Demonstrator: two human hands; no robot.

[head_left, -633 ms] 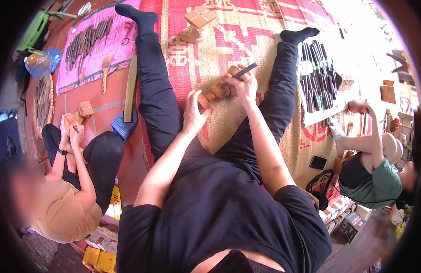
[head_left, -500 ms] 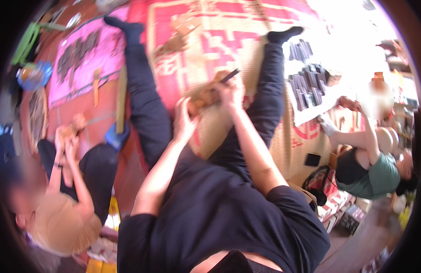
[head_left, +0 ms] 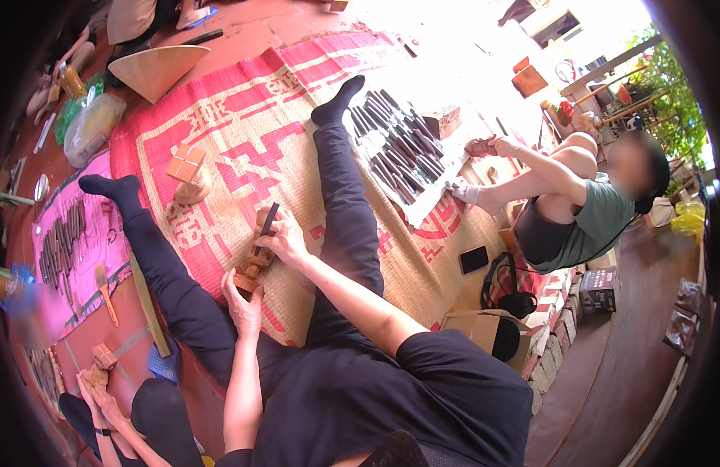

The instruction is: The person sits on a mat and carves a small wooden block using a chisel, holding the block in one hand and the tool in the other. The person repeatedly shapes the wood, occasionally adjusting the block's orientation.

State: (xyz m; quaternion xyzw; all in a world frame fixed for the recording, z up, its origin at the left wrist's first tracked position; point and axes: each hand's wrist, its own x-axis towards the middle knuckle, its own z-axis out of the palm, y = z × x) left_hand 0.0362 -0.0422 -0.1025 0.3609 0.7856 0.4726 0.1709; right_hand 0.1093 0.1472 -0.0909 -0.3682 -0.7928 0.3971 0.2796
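Observation:
Between my outstretched legs, a carved brown wooden piece [head_left: 253,270] is held at a tilt above the woven mat [head_left: 294,167]. My left hand [head_left: 244,305] is closed around its block-like near end. My right hand [head_left: 284,241] grips a slim dark chisel-like tool [head_left: 267,223], its lower end against or just over the carving. Part of the wood's far end shows behind the right fingers. The tool's tip is too small to make out. Ahead on the mat stands another wooden carving [head_left: 190,177] with a squared block on top.
Rows of dark tools [head_left: 395,148] lie on a white sheet beyond my right foot. More tools [head_left: 63,243] rest on a pink cloth at left. A co-worker [head_left: 586,210] sits at right, another's hands [head_left: 99,389] hold a carving at lower left. A phone [head_left: 474,260] lies right of my leg.
The head view has swung to the right, so the scene sits further left and tilted. The dark tool, formerly slanting up to the right, now stands steeper. Both hands keep their holds.

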